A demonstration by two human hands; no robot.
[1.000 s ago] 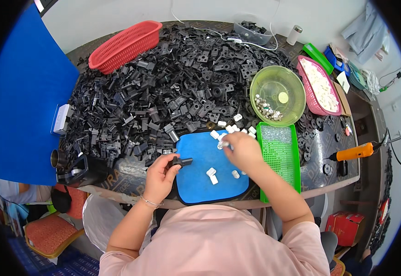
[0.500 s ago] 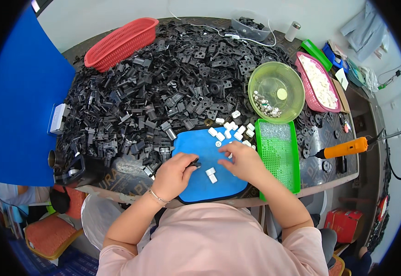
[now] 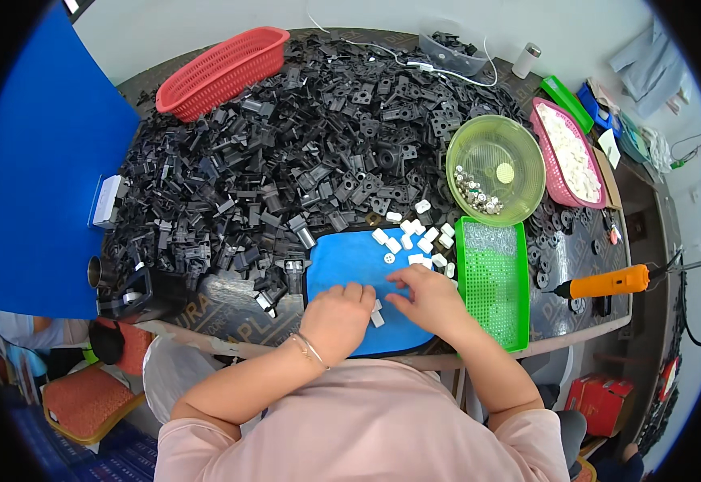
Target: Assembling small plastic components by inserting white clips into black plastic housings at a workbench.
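On the blue mat (image 3: 342, 253), my left hand (image 3: 338, 321) lies back-up with its fingers curled under. Whatever is beneath those fingers is hidden. Beside its fingertips, a small white plastic piece (image 3: 377, 315) is partly covered by the hand. My right hand (image 3: 427, 299) is over the mat's right side, its thumb and forefinger bent and apart with nothing visible between them. Just beyond it lie several white block-shaped pieces (image 3: 407, 227) and one round white piece with holes (image 3: 389, 258).
Black plastic parts (image 3: 286, 153) are heaped across the table. To the right stand a green perforated tray (image 3: 522, 281), a yellow-green bowl (image 3: 495, 132) with metal pieces, a pink basket (image 3: 563, 153) of white pieces and an orange electric screwdriver (image 3: 608, 283). A red basket (image 3: 222, 72) sits far left.
My left hand has moved right towards the white piece and turned back-up; the black part seen in it is now out of sight. My right hand has shifted slightly nearer, and the view has tilted a little.
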